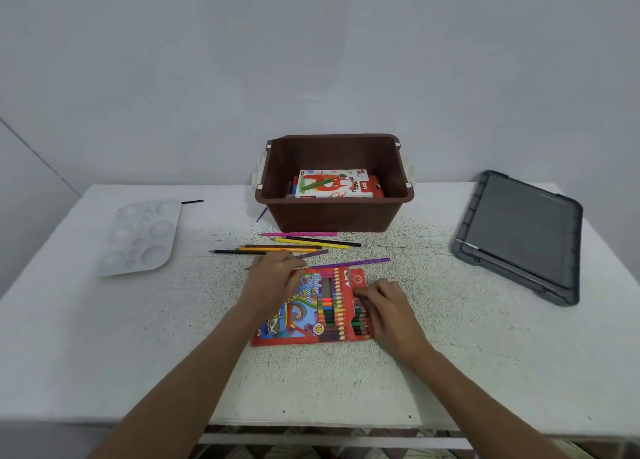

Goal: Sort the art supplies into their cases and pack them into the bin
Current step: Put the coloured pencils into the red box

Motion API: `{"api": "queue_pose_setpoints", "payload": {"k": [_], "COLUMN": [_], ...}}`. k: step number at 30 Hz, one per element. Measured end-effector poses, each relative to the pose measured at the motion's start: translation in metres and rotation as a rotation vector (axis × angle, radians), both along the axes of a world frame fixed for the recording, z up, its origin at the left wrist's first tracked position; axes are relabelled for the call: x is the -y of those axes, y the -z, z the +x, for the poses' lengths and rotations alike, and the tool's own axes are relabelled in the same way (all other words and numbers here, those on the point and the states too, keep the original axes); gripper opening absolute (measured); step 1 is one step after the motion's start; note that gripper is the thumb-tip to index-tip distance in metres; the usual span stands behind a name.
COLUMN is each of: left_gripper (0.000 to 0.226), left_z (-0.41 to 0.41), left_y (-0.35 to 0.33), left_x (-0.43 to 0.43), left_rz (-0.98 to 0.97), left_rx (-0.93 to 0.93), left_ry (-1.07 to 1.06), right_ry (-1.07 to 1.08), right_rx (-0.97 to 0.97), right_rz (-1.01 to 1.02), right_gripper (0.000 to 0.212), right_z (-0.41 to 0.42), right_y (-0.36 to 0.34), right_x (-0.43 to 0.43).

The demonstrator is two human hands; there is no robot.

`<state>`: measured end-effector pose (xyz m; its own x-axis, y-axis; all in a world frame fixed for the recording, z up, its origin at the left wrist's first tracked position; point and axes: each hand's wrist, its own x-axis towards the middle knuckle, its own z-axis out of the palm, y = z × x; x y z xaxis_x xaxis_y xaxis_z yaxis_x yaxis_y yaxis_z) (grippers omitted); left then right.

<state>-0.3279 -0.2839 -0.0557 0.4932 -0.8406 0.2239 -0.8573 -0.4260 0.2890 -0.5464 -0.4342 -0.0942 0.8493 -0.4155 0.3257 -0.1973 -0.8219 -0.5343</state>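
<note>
The red pencil case (304,323) lies flat in the middle of the white table (138,337), close to the person. The left hand (277,278) rests on the case's 11 o'clock corner. A dark pencil (317,253) runs under this hand, but the fingers are blurry, so I cannot tell if they pinch it. The right hand (388,309) is on the case's 3 o'clock side. Its fingers (362,294) are bent and close together, with the tips on the pencils inside the case (358,320). I cannot tell if they pinch one. A purple pencil (353,262) lies along the case's top edge. More loose pencils (311,243) lie at 12 o'clock, between the case and the brown bin (332,216). A pastel box (332,181) lies in the bin. The gray lid (519,233) lies at 2 o'clock, well apart. The white paint tray (142,237) lies at 10 o'clock.
</note>
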Motion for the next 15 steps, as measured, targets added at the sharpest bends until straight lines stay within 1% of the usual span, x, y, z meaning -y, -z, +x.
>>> {"api": "queue_pose_setpoints", "payload": {"k": [3,8,12,13,15], "left_gripper": [0.03,0.035,0.023,0.021,0.026], "left_z": [0.0,-0.003,-0.006,-0.006,-0.007], "left_y": [-0.003,-0.003,-0.007,-0.009,-0.011], "left_x": [0.017,0.03,0.035,0.036,0.038], "left_rz": [0.07,0.235,0.168,0.157,0.15], "left_rx": [0.012,0.036,0.013,0.019,0.049], "left_ry": [0.091,0.13,0.095,0.096,0.112], "right_ry": [0.006,0.016,0.033,0.034,0.032], "right_rx": [-0.015,-0.033,-0.033,-0.037,-0.048], "right_rz": [-0.004,-0.001,-0.006,-0.002,0.0], "right_gripper": [0.026,0.027,0.027,0.027,0.03], "right_z": [0.001,0.001,0.001,0.002,0.001], "right_y": [0.001,0.003,0.001,0.001,-0.001], "right_x": [0.001,0.001,0.0,-0.001,-0.003]}}
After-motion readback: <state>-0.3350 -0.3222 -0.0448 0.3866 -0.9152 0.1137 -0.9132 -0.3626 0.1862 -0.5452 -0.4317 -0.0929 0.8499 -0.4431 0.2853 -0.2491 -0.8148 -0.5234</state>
